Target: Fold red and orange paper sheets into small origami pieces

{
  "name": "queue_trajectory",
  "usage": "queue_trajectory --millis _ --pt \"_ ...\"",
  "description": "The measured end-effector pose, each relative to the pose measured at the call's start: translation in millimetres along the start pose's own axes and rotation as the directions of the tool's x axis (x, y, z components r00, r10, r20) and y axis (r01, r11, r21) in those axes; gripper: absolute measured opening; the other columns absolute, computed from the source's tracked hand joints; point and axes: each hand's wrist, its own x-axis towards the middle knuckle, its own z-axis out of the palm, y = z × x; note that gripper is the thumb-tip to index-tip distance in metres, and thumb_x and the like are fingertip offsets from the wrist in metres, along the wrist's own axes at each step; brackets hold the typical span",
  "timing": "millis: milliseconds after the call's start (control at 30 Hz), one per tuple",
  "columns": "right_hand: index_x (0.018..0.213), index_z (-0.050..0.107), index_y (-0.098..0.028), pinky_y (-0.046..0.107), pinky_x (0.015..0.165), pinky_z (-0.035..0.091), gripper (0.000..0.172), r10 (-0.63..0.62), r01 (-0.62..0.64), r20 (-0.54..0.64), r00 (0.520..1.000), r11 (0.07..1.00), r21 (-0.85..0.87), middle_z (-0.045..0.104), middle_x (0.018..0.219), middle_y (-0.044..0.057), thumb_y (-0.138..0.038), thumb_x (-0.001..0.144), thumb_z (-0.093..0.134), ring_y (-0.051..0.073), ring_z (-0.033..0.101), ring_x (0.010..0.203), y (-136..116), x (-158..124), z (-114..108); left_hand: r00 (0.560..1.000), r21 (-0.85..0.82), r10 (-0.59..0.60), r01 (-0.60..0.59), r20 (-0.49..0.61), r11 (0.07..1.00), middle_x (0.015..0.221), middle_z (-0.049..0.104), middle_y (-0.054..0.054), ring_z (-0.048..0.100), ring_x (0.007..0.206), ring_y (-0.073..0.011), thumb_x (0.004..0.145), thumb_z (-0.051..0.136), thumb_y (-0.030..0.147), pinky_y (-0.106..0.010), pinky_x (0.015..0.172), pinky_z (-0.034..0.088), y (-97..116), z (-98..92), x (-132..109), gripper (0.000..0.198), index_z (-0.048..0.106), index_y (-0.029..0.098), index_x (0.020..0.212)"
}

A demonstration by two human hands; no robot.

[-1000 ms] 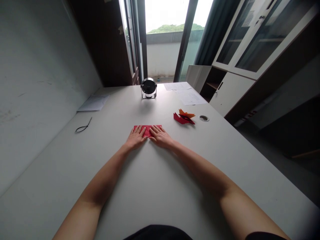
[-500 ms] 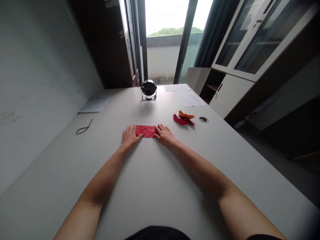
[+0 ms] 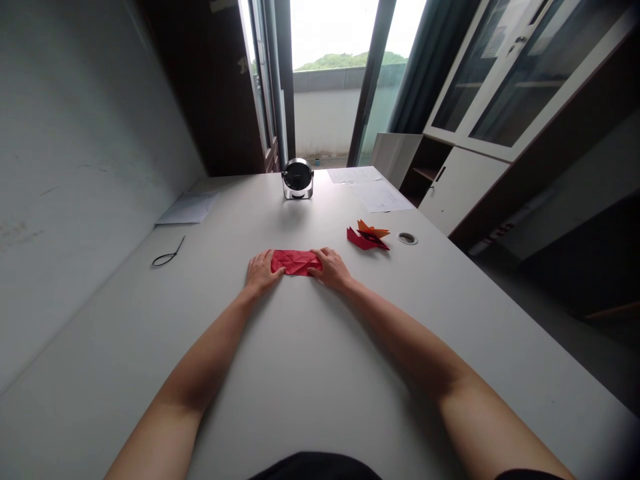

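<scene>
A creased strip of red folded paper [image 3: 297, 263] lies crosswise on the white table in front of me. At its left end is my left hand [image 3: 261, 271], fingers curled at the far edge and thumb at the near edge. My right hand [image 3: 332, 268] grips the right end the same way, its fingers bent over the far corner. Both hands are closed on the paper, covering its two ends. Beyond my right hand lie a red origami piece [image 3: 361, 239] and an orange origami piece [image 3: 376, 231], overlapping each other.
A round black and silver device [image 3: 298, 179] stands on the table [image 3: 280, 373] further back. Loose paper sheets [image 3: 381, 197] lie back right, and more papers [image 3: 188, 208] back left. A black cable tie loop [image 3: 165, 259] is at left. A cable hole [image 3: 407, 239] is at right.
The fingers of both hands, flatter before, have curled in around the paper's ends. More of the red paper shows at the right end. The origami pieces have not moved.
</scene>
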Motion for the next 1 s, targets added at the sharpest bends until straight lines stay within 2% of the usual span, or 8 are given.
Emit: queue_trajectory --millis 133,233,333,433,633,767,867,1000 --pt "0.137 0.056 -0.025 0.039 0.1 0.041 0.053 -0.028 0.028 0.014 1.0 1.0 -0.013 0.06 0.122 0.011 -0.044 0.089 0.066 0.027 0.052 0.115 -5.1 -0.9 -3.9 0.999 0.02 -0.04 0.041 -0.01 0.999 0.147 0.051 -0.016 0.043 0.137 -0.0331 0.088 0.06 0.053 -0.046 0.116 0.03 1.2 -1.0 -0.2 0.071 0.045 0.018 0.148" --pt "0.134 0.059 -0.025 0.039 0.102 0.039 0.048 -0.021 0.021 0.029 0.999 1.0 -0.019 0.059 0.128 0.011 -0.045 0.09 0.064 0.027 0.051 0.118 -6.7 -1.4 -5.1 0.999 0.033 -0.05 0.051 -0.018 0.998 0.141 0.055 -0.016 0.048 0.13 -0.0328 0.088 0.059 0.05 -0.045 0.111 0.035 2.9 -4.3 -0.6 0.069 0.046 0.019 0.148" --pt "0.139 0.054 -0.025 0.042 0.106 0.036 0.056 -0.009 0.01 0.047 0.999 0.999 -0.031 0.054 0.139 0.013 -0.048 0.09 0.064 0.029 0.046 0.127 -7.4 -1.8 -5.6 0.999 0.038 -0.046 0.046 -0.018 0.998 0.132 0.06 -0.015 0.052 0.122 -0.0325 0.088 0.06 0.049 -0.043 0.106 0.04 5.5 -8.0 -1.2 0.068 0.047 0.019 0.147" --pt "0.144 0.05 -0.025 0.043 0.107 0.035 0.061 -0.011 0.014 0.073 0.997 1.0 -0.028 0.055 0.139 0.013 -0.049 0.089 0.064 0.03 0.044 0.129 -9.1 -1.7 -7.6 0.998 0.037 -0.051 0.052 -0.025 0.998 0.129 0.061 -0.014 0.053 0.119 -0.0318 0.088 0.061 0.049 -0.043 0.104 0.041 7.7 -9.0 -1.9 0.067 0.048 0.02 0.147" --pt "0.142 0.053 -0.024 0.038 0.102 0.04 0.06 -0.007 0.007 0.061 0.998 1.0 0.014 0.06 0.125 0.013 -0.044 0.087 0.068 0.028 0.049 0.12 -14.0 -1.9 -14.4 0.998 0.007 -0.058 0.059 -0.026 0.998 0.136 0.057 -0.015 0.051 0.122 -0.0329 0.089 0.06 0.046 -0.044 0.105 0.039 6.8 -5.7 -1.5 0.061 0.051 0.02 0.143" --pt "0.14 0.054 -0.023 0.035 0.095 0.044 0.057 -0.012 0.009 0.046 0.999 0.998 0.063 0.062 0.118 0.012 -0.044 0.089 0.067 0.026 0.054 0.113 -18.2 -3.6 -15.1 0.997 0.003 -0.068 0.068 -0.034 0.998 0.132 0.06 -0.016 0.051 0.121 -0.035 0.089 0.06 0.045 -0.046 0.102 0.04 6.0 -7.6 -1.6 0.06 0.051 0.021 0.143" --pt "0.137 0.057 -0.024 0.033 0.088 0.045 0.053 -0.01 0.004 0.047 0.999 0.992 0.123 0.066 0.107 0.009 -0.049 0.091 0.063 0.023 0.059 0.1 -22.8 -4.3 -14.0 0.997 0.009 -0.075 0.076 -0.027 0.997 0.125 0.061 -0.016 0.052 0.117 -0.035 0.088 0.061 0.044 -0.046 0.1 0.041 7.9 -10.4 -2.4 0.059 0.052 0.022 0.142" --pt "0.123 0.066 -0.025 0.03 0.081 0.045 0.039 -0.007 -0.015 0.094 0.996 0.972 0.236 0.067 0.092 0.004 -0.05 0.094 0.059 0.019 0.061 0.085 -27.5 -3.2 -13.4 0.999 -0.006 -0.053 0.053 -0.005 0.999 0.117 0.062 -0.014 0.054 0.111 -0.0332 0.088 0.061 0.042 -0.045 0.098 0.042 10.5 -12.6 -2.5 0.05 0.06 0.024 0.135"
